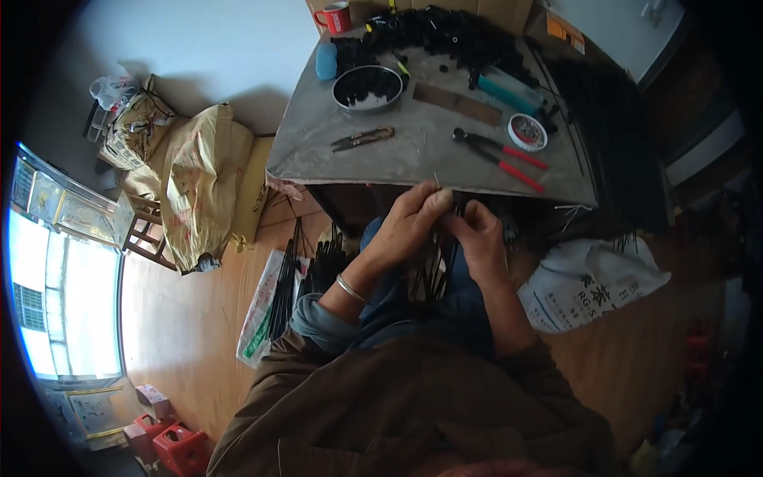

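In front of the table's near edge, my left hand (409, 216) is closed, thumb pressed on the curled fingers. A short, thin wire (436, 180) pokes up from its grip. Close beside it, my right hand (478, 236) pinches with thumb and forefinger; what lies in that pinch is hidden. Below both hands, thin black rods (431, 274) lie over my lap; whether either hand touches them I cannot tell. On the grey table (413, 163) beyond are small thread snips (363, 139) and red-handled pliers (505, 159).
A metal bowl of black parts (368, 87), a white tub of small metal pieces (528, 132), a brown flat bar (457, 103) and a red mug (334, 17) stand on the table. Black parts (437, 36) heap behind. Sacks (199, 183) stand left, a white sack (592, 282) right.
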A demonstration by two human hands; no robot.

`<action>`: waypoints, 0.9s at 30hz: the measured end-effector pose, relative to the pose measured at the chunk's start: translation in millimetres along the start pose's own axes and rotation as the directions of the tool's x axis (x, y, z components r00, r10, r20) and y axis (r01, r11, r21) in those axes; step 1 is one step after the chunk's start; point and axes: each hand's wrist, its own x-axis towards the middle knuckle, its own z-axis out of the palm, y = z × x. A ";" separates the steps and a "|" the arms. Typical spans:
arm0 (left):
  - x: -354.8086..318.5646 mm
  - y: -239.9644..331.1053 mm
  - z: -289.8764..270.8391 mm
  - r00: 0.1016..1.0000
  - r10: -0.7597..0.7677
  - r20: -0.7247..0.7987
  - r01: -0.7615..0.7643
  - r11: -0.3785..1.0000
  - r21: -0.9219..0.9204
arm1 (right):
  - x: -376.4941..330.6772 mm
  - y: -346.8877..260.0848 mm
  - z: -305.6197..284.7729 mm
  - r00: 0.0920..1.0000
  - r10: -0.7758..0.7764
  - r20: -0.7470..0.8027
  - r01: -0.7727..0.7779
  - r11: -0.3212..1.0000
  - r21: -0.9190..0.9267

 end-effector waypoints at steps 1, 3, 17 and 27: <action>-0.8 4.9 -5.1 0.978 -0.094 0.188 0.131 0.971 -0.198 | -1.3 0.3 -6.4 0.997 0.034 0.064 -0.036 0.999 0.029; -1.9 10.8 -11.1 0.920 -0.143 0.364 0.279 0.892 -0.356 | -6.0 -14.7 -4.6 0.974 0.088 0.207 -0.117 0.984 0.132; 28.9 9.4 -2.2 0.956 -0.059 0.288 0.189 0.873 -0.449 | 1.4 -11.7 -2.7 0.990 0.093 0.108 -0.100 0.993 0.060; 227.4 -55.4 -142.6 0.968 0.240 0.068 -0.162 0.398 0.903 | 26.8 -6.2 -5.8 0.965 0.192 0.179 -0.227 0.953 0.202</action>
